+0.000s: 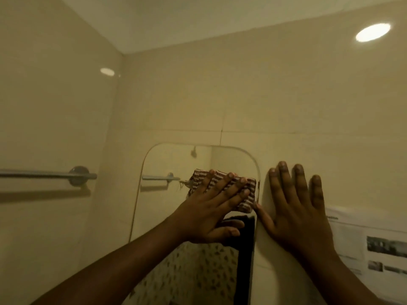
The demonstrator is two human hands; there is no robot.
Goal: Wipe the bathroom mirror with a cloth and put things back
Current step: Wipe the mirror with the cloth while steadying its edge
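Striped cloth pressed on mirror under flat-fingered left grip (right grip splayed on wall); wiping looks underway, tidying remains.

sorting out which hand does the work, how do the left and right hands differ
The left hand presses a striped cloth against the mirror; the right hand holds nothing. The left hand is over the glass; the right hand lies flat on the wall beside it. The left hand's fingers slant up and right; the right hand's point up, spread. Both are open, fingers straight.
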